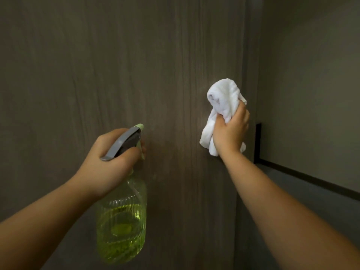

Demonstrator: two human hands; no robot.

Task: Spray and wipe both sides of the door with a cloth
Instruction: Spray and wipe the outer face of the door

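A dark wood-grain door fills most of the head view. My left hand grips the neck of a ribbed green spray bottle with a grey trigger head, its nozzle pointing at the door; yellow-green liquid fills the bottle's lower half. My right hand holds a bunched white cloth against the door near its right edge, with cloth sticking out above and below the fist.
The door's right edge runs top to bottom. Beyond it stands a grey wall with a dark baseboard and grey floor at the lower right.
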